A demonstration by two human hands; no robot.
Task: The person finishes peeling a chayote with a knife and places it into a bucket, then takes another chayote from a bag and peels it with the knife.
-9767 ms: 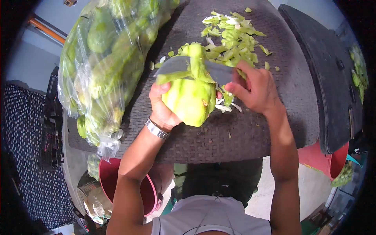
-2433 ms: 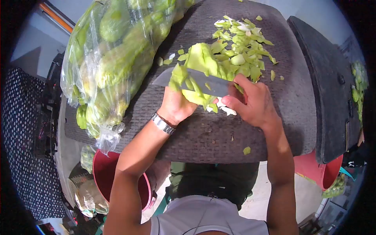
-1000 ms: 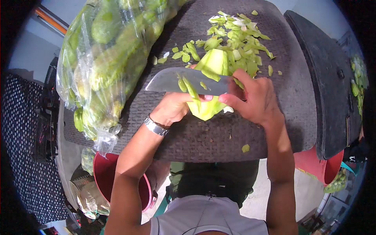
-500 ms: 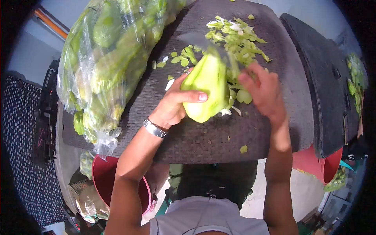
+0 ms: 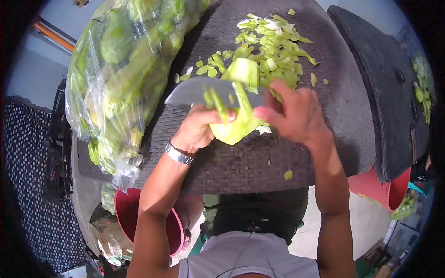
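My left hand [image 5: 198, 127], a metal watch band on its wrist, grips a pale green, pear-shaped fruit [image 5: 242, 74], with the thumb lying across its near side. It may be a green papaya or a chayote; most of its surface looks peeled. In my right hand [image 5: 299, 111] is a knife, the handle hidden by the fingers. The broad knife blade [image 5: 187, 90] lies crosswise over the fruit, above my left hand. Strips of green peel [image 5: 215, 104] show against the blade, blurred by motion.
Peelings [image 5: 273, 41] lie scattered on the dark woven tabletop [image 5: 222, 171]. A clear plastic bag [image 5: 125, 92] full of green fruits rests at the left. Below the table's edge stand a red bucket [image 5: 174, 231] at left and a red container [image 5: 378, 187] at right. A dark panel [image 5: 366, 88] borders the right.
The knife has swung across to the left over the fruit and my right hand has moved slightly down. A cut strip now stands away from the fruit. My left hand still holds it.
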